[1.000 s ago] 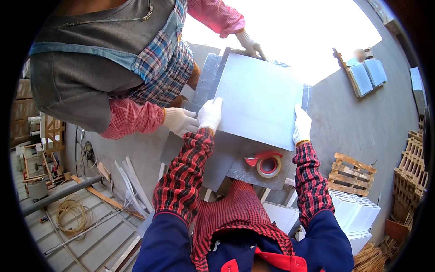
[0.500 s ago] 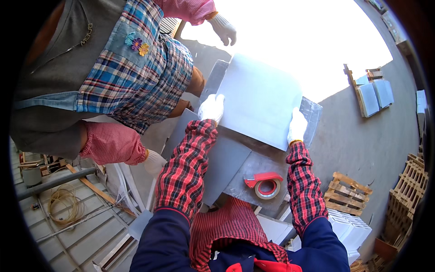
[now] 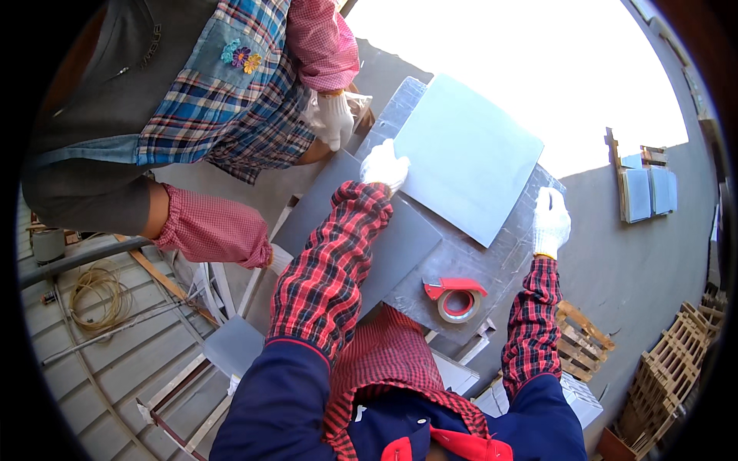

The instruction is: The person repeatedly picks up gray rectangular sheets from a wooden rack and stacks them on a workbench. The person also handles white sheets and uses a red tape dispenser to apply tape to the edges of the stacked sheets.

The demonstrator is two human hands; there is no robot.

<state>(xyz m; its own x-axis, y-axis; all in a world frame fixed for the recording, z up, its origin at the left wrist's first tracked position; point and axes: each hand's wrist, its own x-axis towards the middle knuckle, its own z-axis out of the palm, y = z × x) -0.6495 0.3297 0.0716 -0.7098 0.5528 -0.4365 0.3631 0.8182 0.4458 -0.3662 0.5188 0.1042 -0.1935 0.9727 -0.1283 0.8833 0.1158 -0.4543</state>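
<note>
A light grey flat panel (image 3: 469, 154) lies on a scuffed metal-grey worktable (image 3: 496, 265). At the panel's left edge is my left hand (image 3: 386, 165), in a white knitted glove, fingers closed on that edge. My right hand (image 3: 552, 221), gloved the same way, is off the panel, over the table's right edge. Its fingers are drawn together; whether anything small is between them cannot be made out. A darker grey panel (image 3: 400, 250) lies nearer me, partly under my left sleeve. Close to my apron rests a red tape dispenser (image 3: 457, 298) with a roll of tape.
At the left stands a co-worker in a plaid apron (image 3: 223, 84); one gloved hand (image 3: 334, 121) is beside whitish, crumpled material. Wooden pallets (image 3: 669, 369) stand at the right, and one farther off carries grey panels (image 3: 649, 192). A coiled hose (image 3: 100, 296) lies at lower left.
My right hand has come off the panel's edge and moved right. The panel sits turned and more squarely over the table. The co-worker's far hand has drawn back toward their body.
</note>
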